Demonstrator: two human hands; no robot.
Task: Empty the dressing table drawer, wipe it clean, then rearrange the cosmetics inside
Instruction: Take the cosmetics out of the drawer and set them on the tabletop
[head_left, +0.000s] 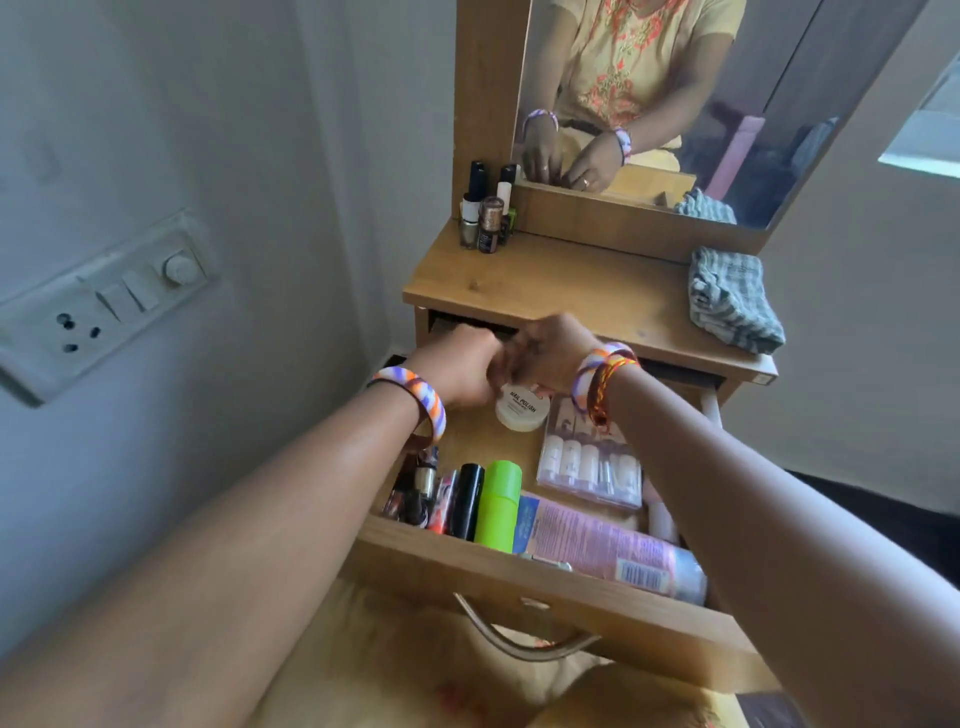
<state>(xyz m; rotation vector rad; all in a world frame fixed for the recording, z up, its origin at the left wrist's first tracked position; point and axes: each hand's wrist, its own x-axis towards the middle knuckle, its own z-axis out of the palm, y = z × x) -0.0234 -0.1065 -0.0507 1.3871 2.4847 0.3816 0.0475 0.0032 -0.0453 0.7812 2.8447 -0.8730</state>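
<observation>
1. You are reaching both hands into the back of the open drawer (519, 577), and the thing the next move turns on is the round white jar (522, 409) lettered "NAIL POLISH". It is lying flat on the drawer floor, directly under and just toward you from your fingertips, near the back of the drawer.
2. Your left hand (462, 366) is coming in from the left with the knuckles up and the fingers curled downward. Your right hand (545, 353) is meeting it from the right, wrist bent, fingers also curled down.
3. The two hands are touching or nearly touching above the jar, about equally near it. Motion blur is hiding the fingertips, so I cannot tell whether either hand is pinching something small or merely closing toward the jar's rim.
4. The jar has no long axis worth aligning to; in my judgement you are best placed to take it from above, fingers on opposite sides of the lid.
5. Most of the emptying is not yet done: a green bottle (500, 506), a pink tube (602, 540) and a clear boxed set (589, 467) are lying nearer you, while several bottles (485, 215) and a folded cloth (732, 301) are sitting on the tabletop (545, 291).
</observation>
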